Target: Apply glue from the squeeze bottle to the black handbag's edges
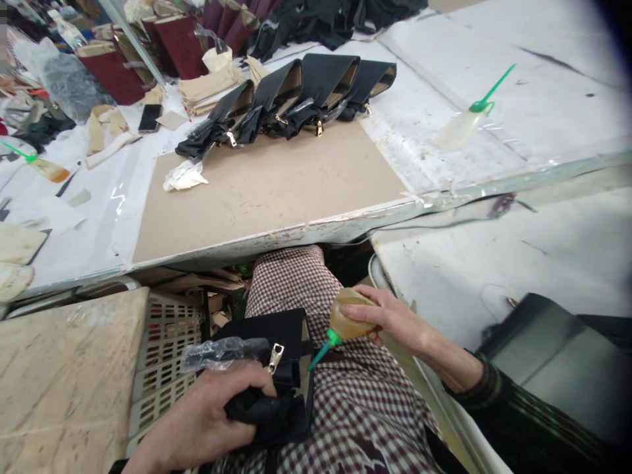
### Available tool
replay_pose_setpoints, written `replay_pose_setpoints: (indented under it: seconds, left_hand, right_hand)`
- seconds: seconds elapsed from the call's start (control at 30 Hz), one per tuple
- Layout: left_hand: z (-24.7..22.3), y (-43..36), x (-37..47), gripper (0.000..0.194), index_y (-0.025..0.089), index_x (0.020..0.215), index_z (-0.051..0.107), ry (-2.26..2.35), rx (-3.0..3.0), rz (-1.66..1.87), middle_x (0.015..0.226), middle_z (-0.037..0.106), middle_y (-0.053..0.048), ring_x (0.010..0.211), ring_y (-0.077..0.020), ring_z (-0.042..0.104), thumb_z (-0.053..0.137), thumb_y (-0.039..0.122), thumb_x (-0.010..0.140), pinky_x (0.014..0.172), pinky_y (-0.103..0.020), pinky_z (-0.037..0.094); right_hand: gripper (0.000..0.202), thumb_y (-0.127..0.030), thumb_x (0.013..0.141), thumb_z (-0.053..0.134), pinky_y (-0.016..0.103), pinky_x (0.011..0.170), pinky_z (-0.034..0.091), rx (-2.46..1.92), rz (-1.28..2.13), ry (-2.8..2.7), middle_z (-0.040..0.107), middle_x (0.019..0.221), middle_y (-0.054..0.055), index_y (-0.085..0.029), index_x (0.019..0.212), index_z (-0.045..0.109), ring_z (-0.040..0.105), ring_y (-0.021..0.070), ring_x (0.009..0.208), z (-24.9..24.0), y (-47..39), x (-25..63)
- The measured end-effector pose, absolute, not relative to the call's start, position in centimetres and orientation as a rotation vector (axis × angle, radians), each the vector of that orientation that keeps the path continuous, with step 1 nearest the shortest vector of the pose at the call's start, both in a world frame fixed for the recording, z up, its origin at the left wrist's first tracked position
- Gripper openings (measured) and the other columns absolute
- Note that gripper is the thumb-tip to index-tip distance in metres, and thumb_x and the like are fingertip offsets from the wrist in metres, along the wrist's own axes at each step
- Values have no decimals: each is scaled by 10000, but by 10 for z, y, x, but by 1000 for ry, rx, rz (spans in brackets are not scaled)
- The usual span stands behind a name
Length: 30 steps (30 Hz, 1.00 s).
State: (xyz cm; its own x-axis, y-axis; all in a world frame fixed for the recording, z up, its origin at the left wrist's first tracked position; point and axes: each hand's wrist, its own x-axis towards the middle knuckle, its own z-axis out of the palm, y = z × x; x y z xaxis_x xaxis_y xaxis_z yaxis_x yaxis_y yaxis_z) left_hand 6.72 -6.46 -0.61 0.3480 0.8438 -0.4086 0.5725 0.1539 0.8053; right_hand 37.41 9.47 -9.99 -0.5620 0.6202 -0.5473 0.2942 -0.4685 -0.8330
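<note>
A black bag piece (281,329) with a gold zipper pull (275,359) and clear plastic wrap (222,352) rests on my lap. My left hand (212,408) is closed round its bunched black fabric. In my right hand (390,316) is a glue bottle (350,315) holding yellowish liquid, tilted down. Its green nozzle (320,353) points at the right edge of the bag piece; whether the tip touches is hard to tell.
Several black bag pieces (328,79) lie in a row on the table behind a beige board (276,184). Another glue bottle (461,128) lies at the right, one (49,170) at the far left. A plastic crate (165,349) stands left of my lap.
</note>
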Motion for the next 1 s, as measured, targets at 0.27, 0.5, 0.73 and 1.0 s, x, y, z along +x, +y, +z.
replay_pose_setpoints:
  seconds: [0.27,0.5,0.73,1.0]
  left_hand:
    - [-9,-67,66,442,240,962,657,1351,1574,373,893,677,54,797,-115,583,534,-41,644,735,-198,411]
    - [-7,-64,65,471,250,970,654,1359,1601,433,902,680,80,808,-89,598,522,-41,625,745,-164,415]
    - [-7,-65,63,457,241,958,661,1348,1590,430,894,683,78,800,-89,595,520,-40,626,747,-164,421]
    - [-6,-66,64,457,240,955,663,1365,1594,433,883,679,77,788,-88,588,522,-48,629,742,-167,417]
  right_hand:
    - [310,-479,893,755,204,408,421,-1125,2286,-1234,665,786,18,-193,1004,708,525,126,546,-73,71,378]
    - [377,-518,876,772,177,409,419,-1088,2308,-1147,659,808,18,-184,1031,695,524,111,562,-65,51,382]
    - [443,-574,860,768,223,412,476,-1383,2007,-1455,648,804,-5,-212,1087,648,556,131,558,-83,71,391]
    - [460,-594,860,748,248,417,481,-1447,1925,-1515,650,819,-5,-221,1099,622,552,139,563,-88,76,387]
